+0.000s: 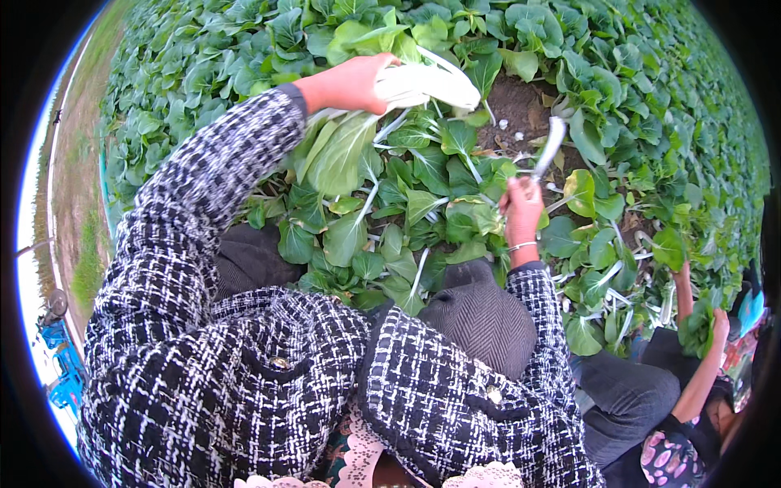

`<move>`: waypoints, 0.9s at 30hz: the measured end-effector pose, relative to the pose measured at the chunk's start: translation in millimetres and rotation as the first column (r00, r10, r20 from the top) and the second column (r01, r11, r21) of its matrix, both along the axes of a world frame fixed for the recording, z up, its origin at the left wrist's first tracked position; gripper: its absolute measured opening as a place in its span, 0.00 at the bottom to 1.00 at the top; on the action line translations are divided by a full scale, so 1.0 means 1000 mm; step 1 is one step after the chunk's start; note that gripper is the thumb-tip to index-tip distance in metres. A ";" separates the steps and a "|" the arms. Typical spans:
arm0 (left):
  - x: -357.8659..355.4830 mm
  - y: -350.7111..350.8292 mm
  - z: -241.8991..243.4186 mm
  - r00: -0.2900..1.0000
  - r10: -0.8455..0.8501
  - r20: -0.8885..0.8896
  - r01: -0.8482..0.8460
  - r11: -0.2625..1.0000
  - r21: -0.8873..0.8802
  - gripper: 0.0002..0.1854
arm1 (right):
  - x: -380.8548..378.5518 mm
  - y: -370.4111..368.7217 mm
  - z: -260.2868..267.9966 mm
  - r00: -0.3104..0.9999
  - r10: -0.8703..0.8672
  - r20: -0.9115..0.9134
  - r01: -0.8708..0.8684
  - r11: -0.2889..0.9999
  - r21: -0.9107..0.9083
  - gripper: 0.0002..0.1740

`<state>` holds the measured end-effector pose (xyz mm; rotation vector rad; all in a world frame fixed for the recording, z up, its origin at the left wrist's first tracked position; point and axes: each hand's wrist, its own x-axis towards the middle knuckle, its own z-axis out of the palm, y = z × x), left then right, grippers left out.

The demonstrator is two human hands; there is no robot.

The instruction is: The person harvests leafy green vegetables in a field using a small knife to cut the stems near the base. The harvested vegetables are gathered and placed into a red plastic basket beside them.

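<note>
My left hand [354, 82] is closed around a head of bok choy [430, 84], its pale stalks and base pointing right and its green leaves hanging below and behind the hand. Lower and to the right, my right hand [523, 201] grips a knife; the blade [552, 143] is blurred and points up, apart from the bok choy. The knife's handle is hidden in my fingers. Loose green leaves with white stalks [345, 241] lie on the ground between my hands and my knees. Small white cut pieces [518, 136] rest on bare soil [515, 107].
Dense rows of leafy plants [213, 55] stand ahead and on both sides. At the lower right a person sits close by, one hand [721, 323] holding leafy greens [695, 329]. A dirt track [79, 152] and a blue vehicle or machine [64, 372] are at the far left.
</note>
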<state>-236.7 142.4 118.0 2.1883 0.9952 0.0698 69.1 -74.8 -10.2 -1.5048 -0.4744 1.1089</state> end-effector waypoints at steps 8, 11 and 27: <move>-0.044 -0.074 0.046 0.821 0.362 0.442 0.122 0.645 -0.754 0.35 | -0.049 0.076 0.170 0.857 0.514 0.039 -0.468 0.745 0.476 0.29; -0.052 -0.091 0.047 0.726 0.474 0.499 0.174 0.576 -0.799 0.36 | -0.060 0.078 0.200 0.848 0.467 0.250 -0.526 0.799 0.291 0.22; -0.038 -0.113 0.072 0.627 0.247 0.739 0.074 0.925 -0.372 0.54 | -0.144 0.054 0.283 0.740 0.489 0.463 -0.568 0.822 0.039 0.22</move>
